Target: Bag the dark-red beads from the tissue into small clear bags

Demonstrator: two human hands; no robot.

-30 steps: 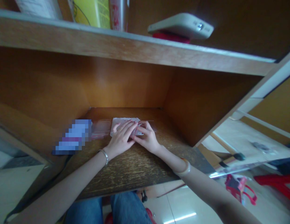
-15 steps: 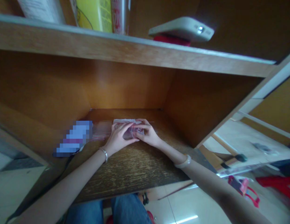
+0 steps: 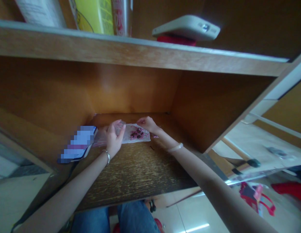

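The hands have parted since the earlier frame: the left hand [image 3: 113, 137] has shifted left, the right hand [image 3: 148, 124] to the far edge of the white sheet [image 3: 127, 139], uncovering pink and dark beads [image 3: 138, 133] on its right half. The right fingers are drawn together, the left thumb and finger narrowly spaced; I cannot tell what either grips. A tug on the sheet could scatter beads; the right wrist might knock the stray beads [image 3: 155, 137] beside it.
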